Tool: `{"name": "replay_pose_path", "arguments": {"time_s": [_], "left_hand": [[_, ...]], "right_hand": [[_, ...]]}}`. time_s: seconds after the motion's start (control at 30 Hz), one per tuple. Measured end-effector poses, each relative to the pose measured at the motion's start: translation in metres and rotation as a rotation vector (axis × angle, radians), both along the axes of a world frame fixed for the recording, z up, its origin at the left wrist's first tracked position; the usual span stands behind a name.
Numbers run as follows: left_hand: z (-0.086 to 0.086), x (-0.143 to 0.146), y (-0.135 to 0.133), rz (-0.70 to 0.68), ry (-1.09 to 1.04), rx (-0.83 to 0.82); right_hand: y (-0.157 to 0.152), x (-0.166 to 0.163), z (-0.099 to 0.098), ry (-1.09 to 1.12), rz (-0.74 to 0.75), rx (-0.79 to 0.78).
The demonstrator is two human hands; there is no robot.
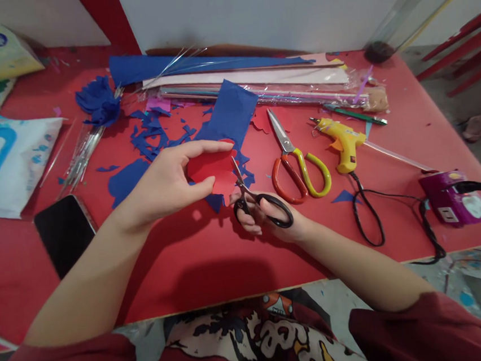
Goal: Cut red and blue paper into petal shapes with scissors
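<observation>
I see a red counter (197,264) with a black phone (64,231) lying flat near its front left and a white-and-blue bag (4,160) at the left edge. Blue paper scraps (155,135) and a blue sheet (229,113) litter the middle, with long paper rolls (247,77) along the back. To the right lie red-and-yellow scissors (289,150), a yellow glue gun (343,142), its black cord (429,227) and a purple power strip (455,202).
</observation>
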State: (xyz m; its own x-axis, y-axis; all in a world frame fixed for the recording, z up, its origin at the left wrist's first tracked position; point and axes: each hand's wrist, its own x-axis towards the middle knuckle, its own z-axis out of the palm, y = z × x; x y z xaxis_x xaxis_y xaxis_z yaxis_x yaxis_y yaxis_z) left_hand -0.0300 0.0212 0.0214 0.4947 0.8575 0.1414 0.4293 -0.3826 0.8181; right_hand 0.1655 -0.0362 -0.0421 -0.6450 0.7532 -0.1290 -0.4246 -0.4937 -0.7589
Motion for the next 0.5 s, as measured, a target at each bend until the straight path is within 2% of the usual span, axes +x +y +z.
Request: {"name": "replay_pose_path", "arguments": {"time_s": [0.2,0.5], "left_hand": [[0.0029,-0.0003,0.0001,0.001,0.04,-0.009],[0.0009,-0.0016,0.0002,-0.008,0.04,-0.002]], "right_hand": [[-0.0001,0.0,-0.0001,0.034,0.01,0.006],[-0.0002,0.0004,0.0015,-0.045,0.002,0.021]]}}
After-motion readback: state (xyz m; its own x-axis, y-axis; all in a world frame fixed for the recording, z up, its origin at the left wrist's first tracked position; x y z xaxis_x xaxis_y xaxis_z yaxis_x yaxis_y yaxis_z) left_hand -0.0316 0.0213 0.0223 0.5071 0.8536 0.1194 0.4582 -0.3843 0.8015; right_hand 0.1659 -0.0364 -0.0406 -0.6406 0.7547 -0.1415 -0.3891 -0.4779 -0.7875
